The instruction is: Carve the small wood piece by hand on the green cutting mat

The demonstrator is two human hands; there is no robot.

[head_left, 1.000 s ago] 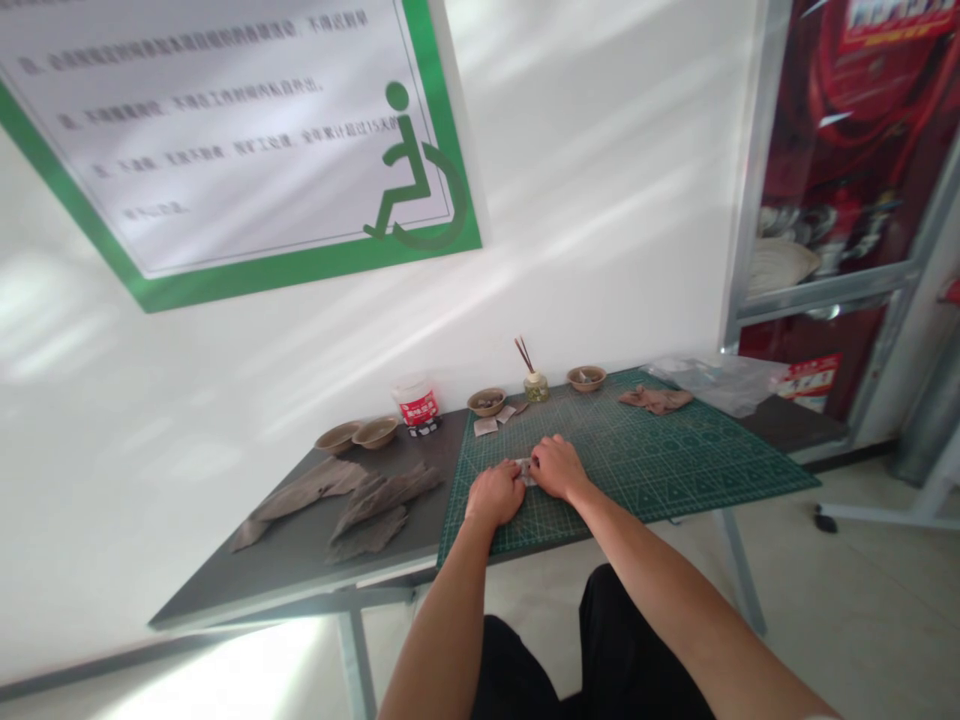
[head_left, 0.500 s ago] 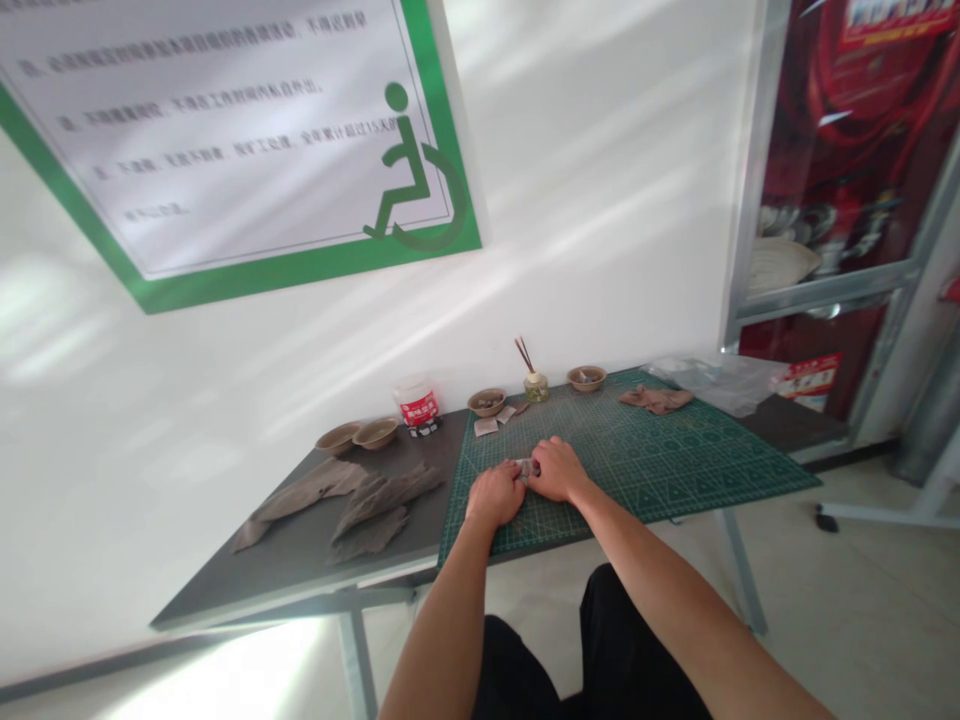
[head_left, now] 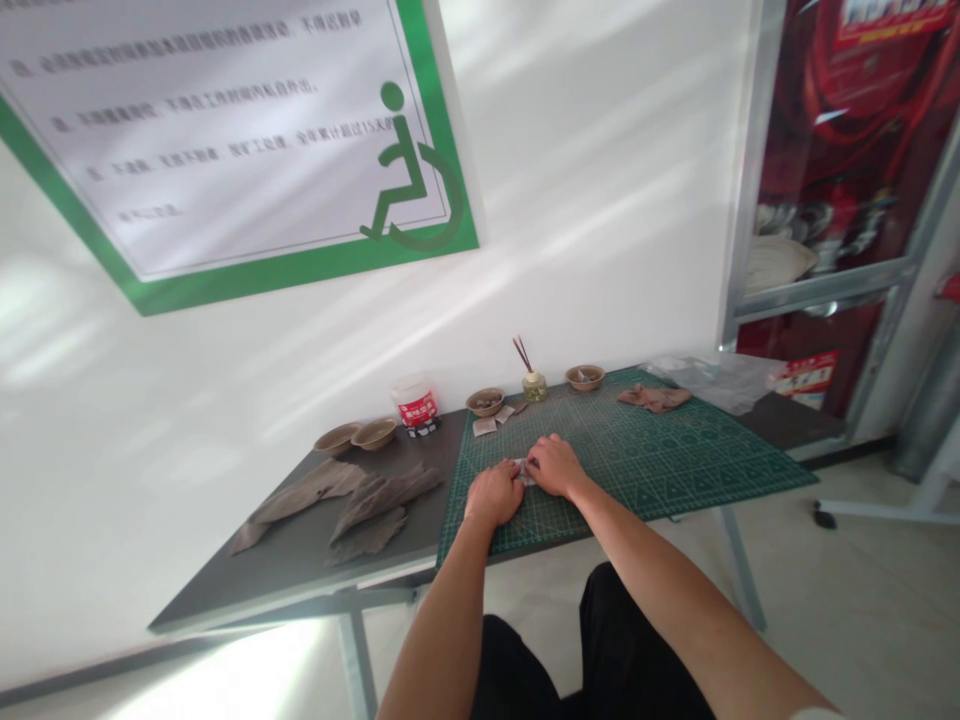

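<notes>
A small pale, patterned piece [head_left: 526,472] lies on the green cutting mat [head_left: 645,460] between my hands. My left hand [head_left: 495,492] rests on the mat with its fingers closed on the left end of this piece. From the right, my right hand [head_left: 555,466] has its bent fingers closed on the other end. The fingers hide part of the piece. Just beyond my hands lie small flat beige squares [head_left: 484,426], near a bowl of small bits [head_left: 485,402].
Left on the grey table [head_left: 247,575] are crumpled brown cloths [head_left: 382,505], two bowls [head_left: 374,433] and a red-labelled tub [head_left: 416,408]. Along the back stand a reed bottle [head_left: 535,386] and another bowl [head_left: 585,377]. A brown cloth [head_left: 655,398] and clear plastic [head_left: 731,378] lie right.
My right hand has shifted very slightly at the piece, and its fingertips cover the right end a little differently. The whole view has moved slightly.
</notes>
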